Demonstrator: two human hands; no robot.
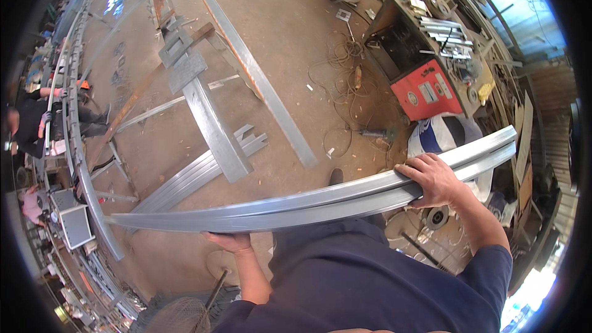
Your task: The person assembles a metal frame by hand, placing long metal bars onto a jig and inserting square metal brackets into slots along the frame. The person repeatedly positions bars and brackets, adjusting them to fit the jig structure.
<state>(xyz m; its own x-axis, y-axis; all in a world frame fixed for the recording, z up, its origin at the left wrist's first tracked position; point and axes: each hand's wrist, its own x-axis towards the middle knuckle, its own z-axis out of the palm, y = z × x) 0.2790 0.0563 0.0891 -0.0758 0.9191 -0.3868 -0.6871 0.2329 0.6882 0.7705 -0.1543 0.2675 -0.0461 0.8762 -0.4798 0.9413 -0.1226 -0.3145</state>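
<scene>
Two long, shiny grey steel channels (320, 205) lie side by side across my front at waist height, running from the left to the far right. My right hand (431, 179) is closed over them toward their right end, fingers on top and the thumb side hidden against the near edge. Under their left part, my left hand (231, 242) bears them from below; its fingers go out of sight beneath the metal. The channels' right end shows their open, folded profile.
Ahead, a square steel tube (216, 129) and a long steel bar (253, 74) rest on a rusty frame. More channels (179, 182) lie below them. A red and black cabinet (425, 89), cables and a power tool (373, 134) are at right. A co-worker (31, 123) is far left.
</scene>
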